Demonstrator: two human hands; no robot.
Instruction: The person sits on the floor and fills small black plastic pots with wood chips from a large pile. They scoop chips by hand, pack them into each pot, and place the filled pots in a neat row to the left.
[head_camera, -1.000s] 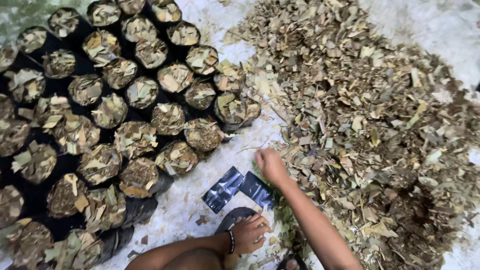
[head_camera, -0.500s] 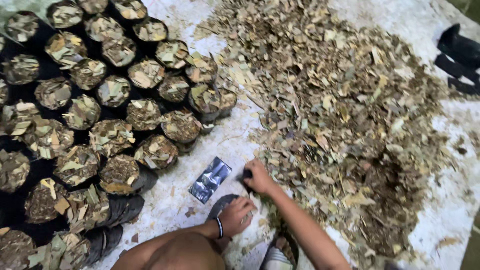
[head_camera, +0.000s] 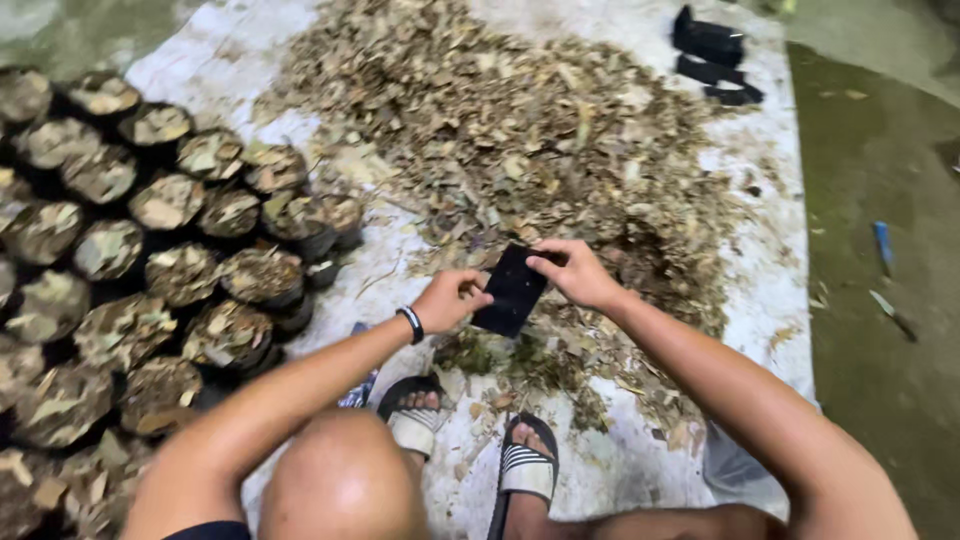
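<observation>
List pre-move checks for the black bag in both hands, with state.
1. Left hand grips the black bag: ok, fingers on its left edge.
2. Right hand grips the bag: ok, fingers at its top right corner.
3. Bag mouth open: cannot tell, it looks flat.
4. Leaf pile within reach: ok, directly behind the hands.
5. Filled bags upright: ok, packed in rows at the left.
6. Spare black bags: ok, stacked at the sheet's far end.
</observation>
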